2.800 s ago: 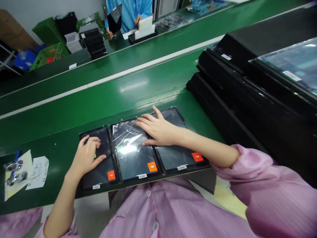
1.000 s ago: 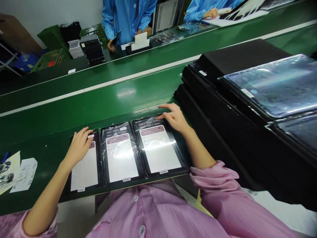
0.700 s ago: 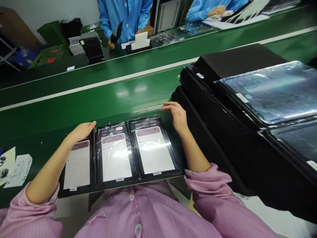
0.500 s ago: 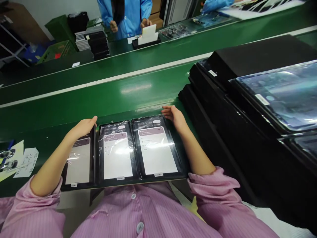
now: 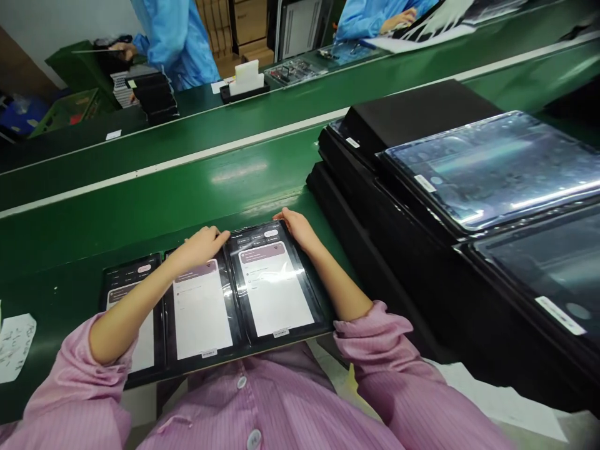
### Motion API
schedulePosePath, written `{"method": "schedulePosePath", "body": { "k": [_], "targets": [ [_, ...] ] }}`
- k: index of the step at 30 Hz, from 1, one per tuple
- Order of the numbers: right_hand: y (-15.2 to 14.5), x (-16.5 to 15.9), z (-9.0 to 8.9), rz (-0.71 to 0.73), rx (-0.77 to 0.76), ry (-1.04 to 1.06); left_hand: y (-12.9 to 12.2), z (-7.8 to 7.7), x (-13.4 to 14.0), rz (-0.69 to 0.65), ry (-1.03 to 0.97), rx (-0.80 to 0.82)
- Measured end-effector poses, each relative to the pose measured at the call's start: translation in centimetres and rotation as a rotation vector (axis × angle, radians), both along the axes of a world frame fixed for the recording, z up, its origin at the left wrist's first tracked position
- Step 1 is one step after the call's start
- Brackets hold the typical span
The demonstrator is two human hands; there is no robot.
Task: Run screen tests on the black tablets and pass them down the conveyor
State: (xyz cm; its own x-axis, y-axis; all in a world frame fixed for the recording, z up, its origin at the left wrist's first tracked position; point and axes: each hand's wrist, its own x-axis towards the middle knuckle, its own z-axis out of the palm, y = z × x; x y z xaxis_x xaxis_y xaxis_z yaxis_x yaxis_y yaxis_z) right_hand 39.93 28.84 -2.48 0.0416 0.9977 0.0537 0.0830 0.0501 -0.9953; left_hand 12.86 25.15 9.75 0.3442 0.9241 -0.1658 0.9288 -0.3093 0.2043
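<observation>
I see three tablets lying side by side on the near edge of the green bench (image 5: 60, 269), with their screens up and lit. The left hand (image 5: 200, 247) is over the top end of the middle tablet (image 5: 204, 312), and its thumb points to the upper left corner of the right tablet (image 5: 281, 290). Its forearm crosses above the left tablet (image 5: 144, 340) and hides a part of that screen. The right hand (image 5: 295, 228) is at the upper right corner of the right tablet, with the fingers bent together toward its top edge. For both hands, I cannot tell whether they pinch the tablet or only rest against it. Each lit screen shows a white page under a purple band. To the right I have a big black pile (image 5: 389, 231), with a glossy panel (image 5: 497, 169) on it. At the far left lies a written note (image 5: 16, 347). Across the bench, one co-worker in blue (image 5: 182, 47) stands beside a dark stack (image 5: 158, 97), and another blue sleeve (image 5: 363, 22) shows farther right.
</observation>
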Motion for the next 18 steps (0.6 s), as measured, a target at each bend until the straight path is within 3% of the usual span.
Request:
{"method": "schedulePosePath", "body": {
  "k": [5, 9, 13, 18],
  "targets": [
    [-0.6, -0.3, 0.8, 0.025, -0.004, 0.012, 0.2, 2.0, -2.7, 0.019, -0.172, -0.038],
    [-0.9, -0.7, 1.0, 0.024, -0.026, 0.087, -0.6, 0.7, -1.5, -0.041, -0.042, 0.001],
    [-1.5, -0.8, 1.9, 0.136, -0.086, 0.23, -2.2, -1.2, 0.7, -0.074, 0.165, 0.034],
    [-2.4, -0.8, 3.1, 0.347, -0.085, 0.477, -0.9, -0.9, -1.3, -0.143, 0.179, 0.031]
  ]
}}
